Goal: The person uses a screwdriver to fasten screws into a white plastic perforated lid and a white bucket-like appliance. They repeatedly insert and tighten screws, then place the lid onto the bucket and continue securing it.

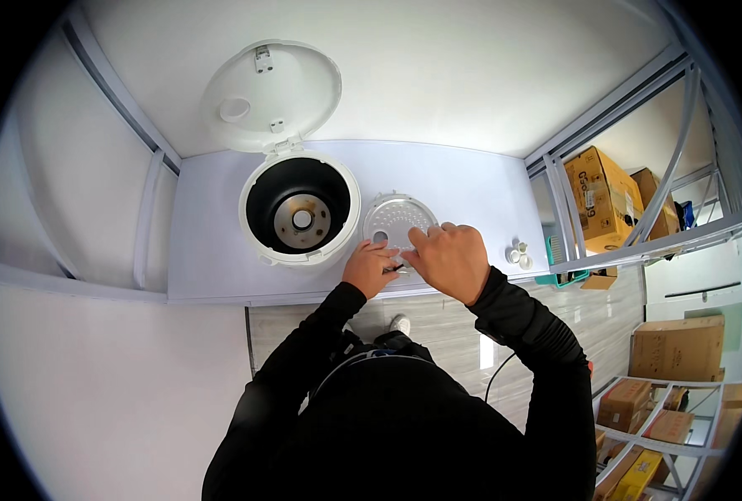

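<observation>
A white rice cooker (254, 238) stands on the table with its lid (291, 88) swung up; its dark cavity holds no pot, and the heating plate (319, 219) shows brownish marks. To its right is a round, silvery perforated plate (402, 215). My left hand (369, 269) is closed at the near edge of that plate, its fingers bent. Across from it, my right hand (453, 260) is closed in a pinch, with the fingertips close to the left ones. Something small and dark shows between the fingertips, too hidden to name.
Several small white pieces (519, 254) lie at the right end of the pale table (471, 179). A metal-framed rack with cardboard boxes (600, 200) and a turquoise basket (561, 274) are to the right. More boxes (678, 346) stand further right. The table's front edge runs beneath my wrists.
</observation>
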Motion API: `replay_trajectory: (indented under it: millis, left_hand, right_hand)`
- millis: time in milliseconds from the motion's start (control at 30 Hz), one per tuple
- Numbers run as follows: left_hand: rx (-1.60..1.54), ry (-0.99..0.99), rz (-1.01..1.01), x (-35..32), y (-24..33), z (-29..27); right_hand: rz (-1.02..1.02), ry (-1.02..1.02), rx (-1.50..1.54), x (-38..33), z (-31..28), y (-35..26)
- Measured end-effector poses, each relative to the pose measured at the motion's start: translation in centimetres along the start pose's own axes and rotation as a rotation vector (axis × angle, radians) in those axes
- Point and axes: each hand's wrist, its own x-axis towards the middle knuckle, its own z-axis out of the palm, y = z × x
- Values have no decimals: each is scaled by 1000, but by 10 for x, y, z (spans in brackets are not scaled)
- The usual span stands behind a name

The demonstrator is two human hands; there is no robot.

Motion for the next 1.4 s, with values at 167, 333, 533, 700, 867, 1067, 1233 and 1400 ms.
replay_trajectory:
  millis: [167, 333, 533, 700, 867, 1067, 1233, 1400]
  left_hand:
    - [-10, 23, 6, -1, -1, 0]
    - [25, -37, -21, 0, 1, -3]
    - [16, -36, -21, 0, 1, -2]
    - [12, 1, -29, 3, 2, -1]
    - [62, 64, -50, 16, 24, -3]
    - [145, 167, 22, 47, 59, 23]
    - [234, 152, 8, 77, 80, 63]
    - [565, 72, -162, 99, 105, 87]
  right_hand:
    - [-72, 52, 112, -3, -15, -2]
    - [-123, 35, 247, -4, -2, 4]
    - [-79, 51, 376, -7, -5, 14]
    - [147, 87, 574, -21, -35, 37]
    - [419, 306, 690, -57, -24, 72]
    - [548, 553, 836, -108, 6, 115]
    - [569, 597, 915, -145, 23, 151]
    - [511, 609, 972, -171, 40, 190]
